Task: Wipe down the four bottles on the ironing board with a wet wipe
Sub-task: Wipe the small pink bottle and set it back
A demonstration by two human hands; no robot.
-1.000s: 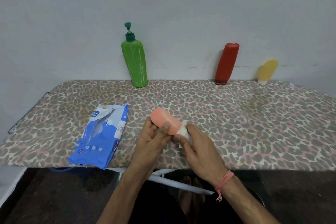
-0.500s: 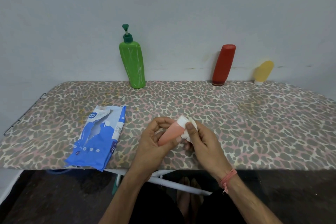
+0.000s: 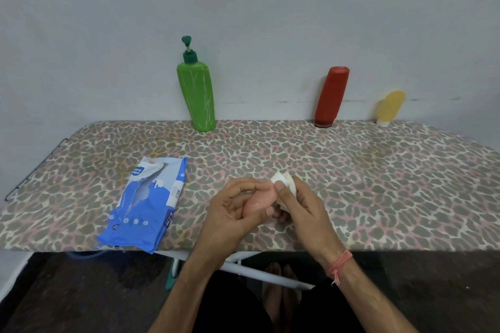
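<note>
Gripping the small pink bottle (image 3: 258,201) over the ironing board's (image 3: 351,184) near edge, the left hand (image 3: 230,213) curls closed around its body — the right hand (image 3: 300,203) pinches a white wet wipe (image 3: 284,180) against its top. Along the far edge stand the green pump bottle (image 3: 197,94), red bottle (image 3: 331,97) and yellow bottle (image 3: 391,108); a blue wipes pack (image 3: 146,205) lies near the left end.

We count four bottles — green pump bottle (image 3: 197,94), red bottle (image 3: 331,97), yellow bottle (image 3: 389,108), pink bottle (image 3: 258,201) — plus one wipe pack (image 3: 147,203) and one wet wipe (image 3: 284,182).
</note>
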